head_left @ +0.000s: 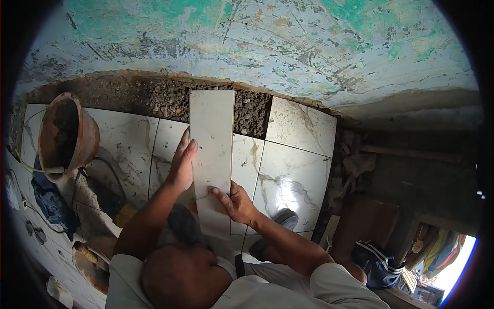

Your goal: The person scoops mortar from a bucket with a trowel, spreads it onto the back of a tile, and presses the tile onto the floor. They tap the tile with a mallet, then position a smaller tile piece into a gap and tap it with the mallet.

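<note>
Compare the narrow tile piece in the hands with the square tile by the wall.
The tile strip is long and narrow; the laid tile is nearly square. The strip is held by the left hand and right hand; the laid tile lies flat, untouched. The strip looks plain, the laid tile grey-veined. Both are pale.

Clear floor lies right of the hands: laid marble tiles (293, 170), bare up to the peeling wall (257, 41). A long tile strip (211, 154) spans the middle, with the left hand (182, 165) flat along 1 edge and the right hand (234, 201) gripping the other. A bucket (67, 134), blue cloth (49, 201) and cables crowd the left. Rough gravel (149, 95) lines the wall, and rubble (352, 165) edges the right.
</note>
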The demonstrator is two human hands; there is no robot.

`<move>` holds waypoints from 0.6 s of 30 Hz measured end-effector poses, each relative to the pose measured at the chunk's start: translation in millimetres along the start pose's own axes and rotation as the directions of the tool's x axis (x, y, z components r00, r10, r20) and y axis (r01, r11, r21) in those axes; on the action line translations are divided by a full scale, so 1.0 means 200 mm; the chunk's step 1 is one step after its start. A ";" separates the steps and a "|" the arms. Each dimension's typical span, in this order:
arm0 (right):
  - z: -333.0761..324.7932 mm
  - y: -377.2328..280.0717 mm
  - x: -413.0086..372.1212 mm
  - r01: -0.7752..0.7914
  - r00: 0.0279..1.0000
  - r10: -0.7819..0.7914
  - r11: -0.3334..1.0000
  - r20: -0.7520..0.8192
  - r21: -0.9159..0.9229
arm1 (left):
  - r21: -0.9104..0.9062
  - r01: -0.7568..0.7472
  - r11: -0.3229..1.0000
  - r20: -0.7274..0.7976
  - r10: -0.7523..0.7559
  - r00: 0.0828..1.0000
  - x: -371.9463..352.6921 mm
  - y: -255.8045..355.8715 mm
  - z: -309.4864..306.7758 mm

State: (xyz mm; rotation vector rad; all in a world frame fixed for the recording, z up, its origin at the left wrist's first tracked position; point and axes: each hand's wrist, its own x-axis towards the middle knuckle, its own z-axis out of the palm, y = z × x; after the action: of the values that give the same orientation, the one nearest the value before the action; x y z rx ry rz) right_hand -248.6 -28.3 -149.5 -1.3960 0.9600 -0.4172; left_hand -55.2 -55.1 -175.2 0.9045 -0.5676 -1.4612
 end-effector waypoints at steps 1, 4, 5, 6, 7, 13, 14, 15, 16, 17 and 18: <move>-0.01 0.02 -0.04 0.044 0.996 -0.041 0.998 0.077 -0.038 | -0.127 -0.054 0.990 0.001 0.054 0.999 0.10 0.07 0.01; -0.04 -0.05 -0.16 -0.034 0.988 0.035 0.999 0.150 -0.007 | -0.163 -0.258 0.952 0.053 0.270 0.961 0.38 0.40 0.08; -0.07 -0.06 -0.20 -0.040 0.979 0.044 0.999 0.200 -0.024 | -0.165 -0.313 0.935 0.016 0.320 0.947 0.44 0.47 0.08; -0.10 -0.06 -0.24 -0.048 0.977 0.052 0.999 0.205 -0.026 | -0.168 -0.312 0.935 0.008 0.318 0.948 0.47 0.53 0.08; -0.13 -0.06 -0.28 -0.119 0.977 0.134 0.988 0.165 -0.099 | -0.121 -0.386 0.915 0.001 0.389 0.921 0.49 0.58 0.07; -0.47 0.15 -0.31 -0.456 0.870 0.336 0.827 -0.362 -0.329 | 0.245 -0.325 0.914 -0.098 0.356 0.929 0.31 0.32 -0.20; -0.54 0.19 -0.28 -0.497 0.837 0.318 0.784 -0.446 -0.372 | 0.336 -0.256 0.906 -0.152 0.320 0.935 0.26 0.24 -0.27; -0.61 0.22 -0.25 -0.541 0.797 0.294 0.735 -0.528 -0.407 | 0.399 -0.224 0.889 -0.190 0.319 0.929 0.22 0.16 -0.34; -0.69 0.31 -0.23 -0.543 0.792 0.256 0.711 -0.553 -0.448 | 0.458 -0.190 0.869 -0.223 0.319 0.921 0.18 0.08 -0.41; -0.76 0.39 -0.20 -0.543 0.788 0.214 0.684 -0.577 -0.487 | 0.451 -0.185 0.873 -0.222 0.311 0.924 0.14 -0.01 -0.49; -0.80 0.43 -0.16 -0.549 0.784 0.218 0.680 -0.581 -0.486 | 0.531 -0.117 0.839 -0.275 0.301 0.913 0.10 -0.08 -0.57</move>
State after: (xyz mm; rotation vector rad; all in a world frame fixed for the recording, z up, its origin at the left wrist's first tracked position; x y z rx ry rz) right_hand -413.8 -89.3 -203.7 -1.6481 1.9271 -0.0843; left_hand 27.9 -52.8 -256.7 1.4326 -0.7728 -0.9212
